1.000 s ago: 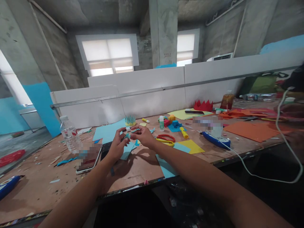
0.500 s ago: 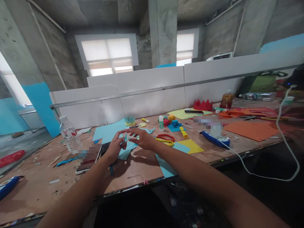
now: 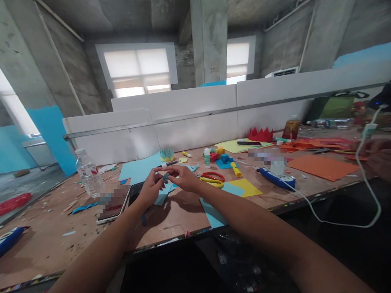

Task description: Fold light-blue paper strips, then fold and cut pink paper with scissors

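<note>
A small teal paper piece (image 3: pixel 165 177) is pinched between the fingertips of the left hand (image 3: pixel 153 185) and right hand (image 3: pixel 185 178), above the surface (image 3: pixel 55 248). It looks crumpled or folded, uneven at the edges; its exact shape is too small and too covered by fingers to tell. Both hands have a narrow grip, with the paper piece held between them.

Beyond the hands lies a large light-blue paper sheet (image 3: pixel 137 169), with a miniature paper crown (image 3: pixel 166 154), blue-spiked over a yellow base, near its right end. Right of the right hand are red-handled scissors (image 3: pixel 215 176) and a white-capped glue stick (image 3: pixel 207 159). Farther back stands a red paper crown (image 3: pixel 260 134).
</note>
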`<state>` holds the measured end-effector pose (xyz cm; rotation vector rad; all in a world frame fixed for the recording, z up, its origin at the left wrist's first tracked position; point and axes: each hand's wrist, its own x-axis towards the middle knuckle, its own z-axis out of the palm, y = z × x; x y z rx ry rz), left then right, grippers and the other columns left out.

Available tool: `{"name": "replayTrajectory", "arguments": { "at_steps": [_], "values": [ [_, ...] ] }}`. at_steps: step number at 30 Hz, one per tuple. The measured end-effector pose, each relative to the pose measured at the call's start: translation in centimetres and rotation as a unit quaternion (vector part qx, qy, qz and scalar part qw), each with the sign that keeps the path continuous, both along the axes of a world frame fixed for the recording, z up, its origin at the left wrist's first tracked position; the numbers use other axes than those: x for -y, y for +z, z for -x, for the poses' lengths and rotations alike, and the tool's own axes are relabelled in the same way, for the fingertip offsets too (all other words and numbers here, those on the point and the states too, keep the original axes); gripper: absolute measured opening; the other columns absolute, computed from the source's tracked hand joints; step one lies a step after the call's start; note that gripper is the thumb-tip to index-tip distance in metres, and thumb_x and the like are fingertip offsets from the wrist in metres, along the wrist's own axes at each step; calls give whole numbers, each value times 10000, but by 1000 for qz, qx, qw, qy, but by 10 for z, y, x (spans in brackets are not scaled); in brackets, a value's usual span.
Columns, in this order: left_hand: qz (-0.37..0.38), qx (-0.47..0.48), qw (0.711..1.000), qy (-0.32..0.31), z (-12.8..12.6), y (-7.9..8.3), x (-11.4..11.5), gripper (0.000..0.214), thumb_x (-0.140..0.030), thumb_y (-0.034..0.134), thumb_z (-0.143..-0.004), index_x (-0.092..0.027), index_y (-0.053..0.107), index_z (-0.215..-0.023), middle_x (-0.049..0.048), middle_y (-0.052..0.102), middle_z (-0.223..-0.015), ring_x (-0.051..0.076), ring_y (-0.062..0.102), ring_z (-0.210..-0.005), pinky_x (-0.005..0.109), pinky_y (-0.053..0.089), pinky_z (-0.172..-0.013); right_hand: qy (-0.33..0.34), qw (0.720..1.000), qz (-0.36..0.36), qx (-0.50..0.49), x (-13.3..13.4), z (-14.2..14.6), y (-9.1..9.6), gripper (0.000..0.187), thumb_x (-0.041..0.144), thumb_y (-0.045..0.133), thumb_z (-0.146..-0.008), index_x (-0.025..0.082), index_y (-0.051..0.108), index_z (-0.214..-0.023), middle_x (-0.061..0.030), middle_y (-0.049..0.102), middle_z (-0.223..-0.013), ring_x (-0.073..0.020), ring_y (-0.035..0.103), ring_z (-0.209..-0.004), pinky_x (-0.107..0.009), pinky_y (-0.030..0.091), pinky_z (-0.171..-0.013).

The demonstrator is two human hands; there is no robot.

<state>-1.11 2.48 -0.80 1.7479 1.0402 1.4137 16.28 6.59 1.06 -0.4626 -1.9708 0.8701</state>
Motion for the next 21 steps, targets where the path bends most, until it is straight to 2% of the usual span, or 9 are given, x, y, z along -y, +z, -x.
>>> {"name": "replayTrajectory", "arguments": {
  "at_steps": [5, 12, 17, 21],
  "values": [
    [-13, -19, 1000, 6, 0, 0, 1, 332, -320, 607, -847, -205, 494, -1137, -30, 625, -763, 133, 569, -629, 271, 443, -583, -4, 1000, 5, -1, 0, 1, 0, 392, 103, 597, -762, 136, 706, -1137, -58, 721, -904, -139, 652, -748, -253, 512, -704],
    [-31, -36, 999, 18, -2, 2, 4, 364, -324, 664, -831, -206, 522, -1144, -28, 629, -760, 134, 584, -656, 260, 433, -605, -30, 999, 18, -9, -1, 3, -2, 315, 132, 627, -750, 119, 716, -1052, -53, 710, -844, -128, 630, -681, -237, 502, -636],
    [-24, -20, 999, 24, -4, 2, 6, 380, -376, 709, -807, -204, 562, -1112, -18, 655, -742, 148, 615, -654, 266, 449, -593, -37, 999, 22, -8, -4, 4, -3, 335, 113, 647, -732, 129, 734, -1055, -64, 730, -886, -143, 650, -736, -246, 512, -666],
    [1, 22, 1000, 21, -4, 3, 6, 398, -402, 776, -741, -186, 608, -1030, 18, 712, -791, 171, 664, -709, 284, 487, -636, -48, 999, 22, -7, -7, 5, -4, 237, 112, 654, -737, 138, 759, -948, -66, 751, -896, -153, 662, -740, -253, 507, -662]
  ]
}}
